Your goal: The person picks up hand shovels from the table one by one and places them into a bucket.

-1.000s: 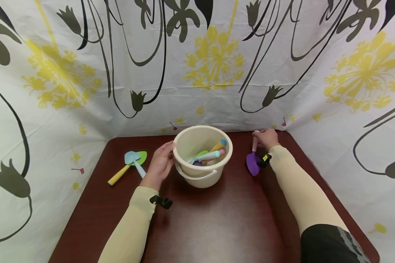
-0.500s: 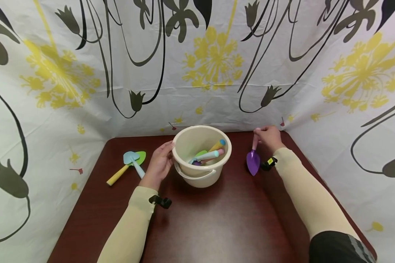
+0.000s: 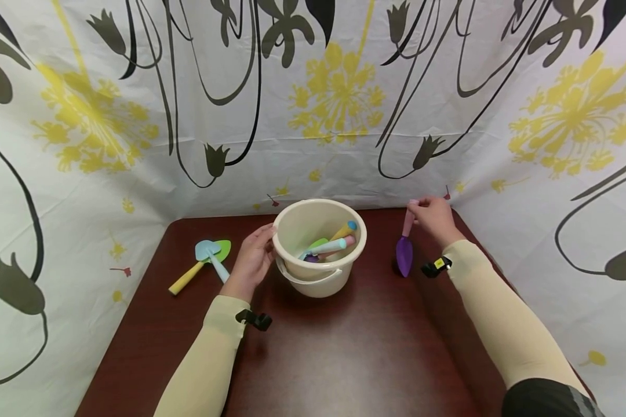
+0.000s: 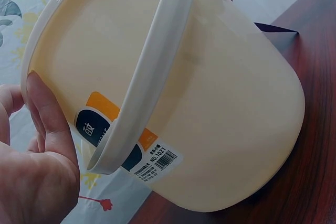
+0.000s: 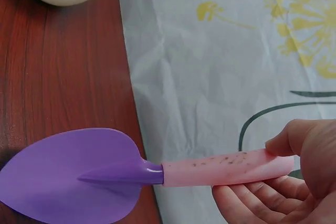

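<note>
Right hand pinches the far end of the pink handle of a purple plastic toy trowel, thumb on top and fingertips curled beneath, as the right wrist view shows; the trowel hangs blade-down near the back right corner of the dark red-brown wooden surface, its tip close to the wood, though whether it touches cannot be told. Left hand rests against the left side of a cream plastic bucket, fingers straight along the wall with the thumb up by the rim, pressing rather than gripping. The bucket stands near the middle of the surface, between the two hands, with its white bail handle folded down on the near side and a printed label on its wall. Inside it lie several toy tools with coloured handles, among them yellow, pale blue and pink ones. Left of the left hand, a light blue toy spade and a green toy shovel with a yellow handle lie crossed on the surface. White sheeting printed with yellow flowers and black stems encloses the surface on three sides.
</note>
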Demonstrator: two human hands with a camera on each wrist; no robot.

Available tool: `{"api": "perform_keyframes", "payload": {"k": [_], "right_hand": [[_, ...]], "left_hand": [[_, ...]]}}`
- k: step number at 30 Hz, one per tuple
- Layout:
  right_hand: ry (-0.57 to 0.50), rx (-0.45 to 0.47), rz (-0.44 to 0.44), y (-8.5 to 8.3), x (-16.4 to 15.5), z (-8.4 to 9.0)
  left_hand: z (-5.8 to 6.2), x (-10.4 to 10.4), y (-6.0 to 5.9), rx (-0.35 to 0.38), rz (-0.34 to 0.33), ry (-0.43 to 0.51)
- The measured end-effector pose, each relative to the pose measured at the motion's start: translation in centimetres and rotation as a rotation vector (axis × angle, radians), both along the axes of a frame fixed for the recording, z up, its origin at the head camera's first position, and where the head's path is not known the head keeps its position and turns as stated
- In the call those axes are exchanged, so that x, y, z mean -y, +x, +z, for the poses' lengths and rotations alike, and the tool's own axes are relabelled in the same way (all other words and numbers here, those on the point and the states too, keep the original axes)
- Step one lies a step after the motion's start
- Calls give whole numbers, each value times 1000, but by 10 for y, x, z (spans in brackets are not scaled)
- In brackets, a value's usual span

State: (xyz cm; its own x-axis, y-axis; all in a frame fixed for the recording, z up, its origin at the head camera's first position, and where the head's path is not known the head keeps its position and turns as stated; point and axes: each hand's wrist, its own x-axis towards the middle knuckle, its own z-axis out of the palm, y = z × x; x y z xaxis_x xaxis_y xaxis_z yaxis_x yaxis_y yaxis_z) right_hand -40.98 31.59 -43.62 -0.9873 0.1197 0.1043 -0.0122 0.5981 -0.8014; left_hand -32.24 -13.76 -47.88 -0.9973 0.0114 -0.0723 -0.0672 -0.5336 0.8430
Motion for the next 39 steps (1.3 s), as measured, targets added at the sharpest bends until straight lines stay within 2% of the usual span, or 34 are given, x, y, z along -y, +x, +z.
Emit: {"api": "perform_keyframes", "payload": {"k": [17, 29, 39], "right_hand": [[-84, -78, 77, 29, 13, 36], [-132, -202, 116, 48, 25, 64], [-207, -215, 196, 64, 37, 91]], "left_hand": [[-1, 0, -1, 8, -1, -5], [-1, 0, -1, 0, -8, 6], [-2, 0, -1, 0, -8, 10]]}}
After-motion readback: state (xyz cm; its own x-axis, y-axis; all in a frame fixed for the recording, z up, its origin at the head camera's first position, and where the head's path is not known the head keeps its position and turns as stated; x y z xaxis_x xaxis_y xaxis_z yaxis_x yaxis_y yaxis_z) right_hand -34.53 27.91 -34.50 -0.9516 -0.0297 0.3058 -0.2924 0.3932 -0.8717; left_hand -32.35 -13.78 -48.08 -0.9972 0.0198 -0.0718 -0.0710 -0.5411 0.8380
